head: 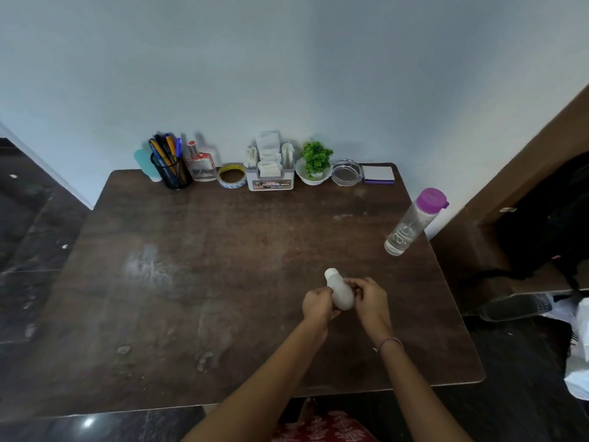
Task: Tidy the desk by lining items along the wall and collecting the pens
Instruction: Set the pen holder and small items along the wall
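Head view of a dark wooden surface set against a pale wall.

Lower centre-right of the frame: the left grip and right grip both curl their fingers round a small white bottle, one on each side, with its capped end pointing to the upper left. Whether the bottle touches the surface cannot be told.

Along the wall, left to right:
- a teal container
- a black mesh holder holding the pens
- a glass perfume bottle
- a tape roll
- a tissue organiser
- a small green plant in a white bowl
- a glass ashtray
- a notepad

Right edge of the surface, apart from the row: a clear water bottle with a purple cap.
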Available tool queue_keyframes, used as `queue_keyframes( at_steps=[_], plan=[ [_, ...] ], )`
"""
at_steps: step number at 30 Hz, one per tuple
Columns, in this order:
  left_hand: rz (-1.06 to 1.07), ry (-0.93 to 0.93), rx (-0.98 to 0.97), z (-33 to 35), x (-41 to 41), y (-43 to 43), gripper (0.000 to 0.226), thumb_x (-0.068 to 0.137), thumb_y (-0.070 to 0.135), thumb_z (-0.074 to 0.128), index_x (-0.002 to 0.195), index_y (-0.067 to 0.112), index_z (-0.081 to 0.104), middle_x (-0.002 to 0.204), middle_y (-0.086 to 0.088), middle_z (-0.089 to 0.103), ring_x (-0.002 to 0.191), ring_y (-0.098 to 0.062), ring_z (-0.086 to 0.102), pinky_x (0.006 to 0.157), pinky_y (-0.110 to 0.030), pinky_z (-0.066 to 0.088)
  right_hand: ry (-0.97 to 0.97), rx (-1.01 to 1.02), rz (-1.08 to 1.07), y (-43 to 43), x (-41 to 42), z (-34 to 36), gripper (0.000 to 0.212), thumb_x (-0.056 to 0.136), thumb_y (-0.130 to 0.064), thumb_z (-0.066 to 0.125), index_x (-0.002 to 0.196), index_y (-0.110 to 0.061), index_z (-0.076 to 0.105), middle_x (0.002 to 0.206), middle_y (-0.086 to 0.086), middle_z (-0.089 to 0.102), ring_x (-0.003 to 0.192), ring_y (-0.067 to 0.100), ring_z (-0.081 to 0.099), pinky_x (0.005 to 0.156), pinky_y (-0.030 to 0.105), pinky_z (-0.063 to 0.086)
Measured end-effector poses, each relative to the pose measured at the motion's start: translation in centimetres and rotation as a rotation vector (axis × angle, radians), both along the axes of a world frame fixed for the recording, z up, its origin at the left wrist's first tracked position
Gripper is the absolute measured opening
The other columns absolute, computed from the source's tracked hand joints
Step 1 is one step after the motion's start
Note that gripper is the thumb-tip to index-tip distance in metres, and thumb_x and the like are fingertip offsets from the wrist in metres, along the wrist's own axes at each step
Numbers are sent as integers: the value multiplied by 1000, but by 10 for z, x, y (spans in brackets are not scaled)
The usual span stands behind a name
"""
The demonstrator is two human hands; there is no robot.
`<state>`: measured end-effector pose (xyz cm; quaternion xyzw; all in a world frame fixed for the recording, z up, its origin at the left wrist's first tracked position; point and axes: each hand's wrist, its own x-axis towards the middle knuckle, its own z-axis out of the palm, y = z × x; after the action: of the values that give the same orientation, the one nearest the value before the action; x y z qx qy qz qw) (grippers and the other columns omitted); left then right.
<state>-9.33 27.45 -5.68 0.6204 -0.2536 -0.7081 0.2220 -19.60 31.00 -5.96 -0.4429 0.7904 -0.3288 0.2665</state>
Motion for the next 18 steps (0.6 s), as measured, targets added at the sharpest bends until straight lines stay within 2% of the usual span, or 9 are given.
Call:
queue_keyframes(
  at_steps=[2, 5, 10, 13, 15, 16, 18],
  plan=[
    [35, -10, -14, 5, 17, -11, 22, 92, 10, 45, 101, 2, 64, 103, -13, 67, 93, -26, 66, 68, -31, 57, 0, -30, 47, -13, 14, 4, 36, 80, 7, 47, 97, -12, 72, 92, 0, 62, 83, 11, 60, 68, 1, 39],
    [94, -8, -20, 9, 46, -29, 23, 91, 12, 45, 90, 4, 67, 97, -17, 70, 89, -29, 68, 78, -41, 59, -18, -56, 99, -34, 36, 8, 37, 78, 9, 49, 98, -11, 73, 94, 1, 64, 84, 12, 63, 70, 2, 41],
    [192, -21, -55, 19, 94, -58, 28, 88, 16, 45, 78, 2, 67, 91, -20, 71, 89, -35, 68, 80, -45, 56, -45, -80, 168, -64, 78, 19, 35, 76, 9, 54, 97, -11, 73, 93, 1, 66, 82, 11, 65, 70, -1, 40],
    [230, -27, -94, 22, 123, -75, 33, 92, 23, 43, 80, 7, 69, 91, -16, 72, 91, -32, 68, 85, -45, 56, -41, -102, 211, -84, 105, 26, 29, 76, 5, 61, 98, -10, 73, 94, 3, 67, 84, 13, 64, 72, 5, 42],
    [271, -35, -114, 28, 145, -89, 34, 93, 26, 43, 83, 9, 70, 93, -14, 71, 91, -31, 68, 89, -46, 54, -37, -110, 251, -102, 126, 32, 27, 77, 3, 65, 100, -9, 72, 95, 4, 66, 82, 11, 62, 71, 3, 42],
    [294, -41, -127, 32, 156, -95, 34, 94, 26, 42, 88, 8, 70, 94, -13, 71, 91, -29, 68, 89, -44, 54, -31, -123, 274, -111, 137, 35, 27, 77, 1, 67, 100, -10, 72, 96, 4, 66, 81, 8, 60, 72, 3, 43],
    [329, -56, -158, 39, 177, -109, 34, 98, 27, 41, 100, 6, 68, 95, -11, 71, 91, -25, 68, 89, -41, 53, -12, -145, 315, -130, 159, 39, 26, 77, -2, 70, 101, -10, 71, 97, 4, 66, 81, 7, 58, 77, 11, 48]
  ],
)
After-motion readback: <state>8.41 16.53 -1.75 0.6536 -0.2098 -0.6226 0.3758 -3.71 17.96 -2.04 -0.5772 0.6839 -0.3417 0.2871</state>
